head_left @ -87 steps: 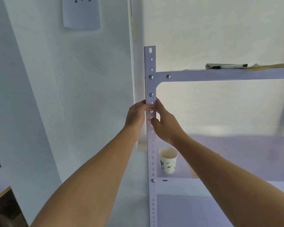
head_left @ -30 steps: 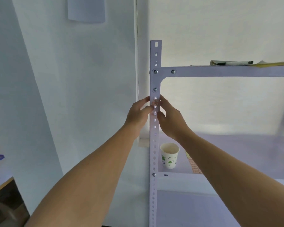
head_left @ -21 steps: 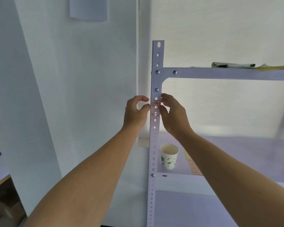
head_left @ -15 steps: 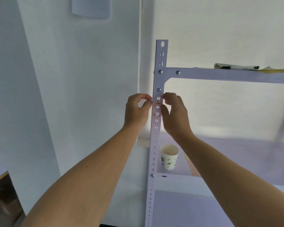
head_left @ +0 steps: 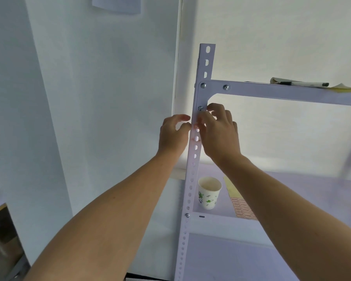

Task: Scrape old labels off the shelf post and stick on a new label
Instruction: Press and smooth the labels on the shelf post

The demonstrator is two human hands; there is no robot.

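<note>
1. Label (head_left: 196, 126), small and red-edged, is seen on the front of the post (head_left: 192, 171), just below a bolt, between both hands.
2. Left hand (head_left: 173, 134) is held at the post's left edge, forefinger and thumb bent, tips slightly apart, nothing gripped.
3. Right hand (head_left: 221, 134) is laid against the right edge, fingers loosely spread, thumb beside the label; contact with it cannot be told.
4. Cup (head_left: 209, 192) and sheet (head_left: 241, 205) are set on the shelf (head_left: 302, 191) below.

Post (head_left: 193, 165) white w/ red label (head_left: 196, 126) — cup (head_left: 208, 196) white, green print.
</note>
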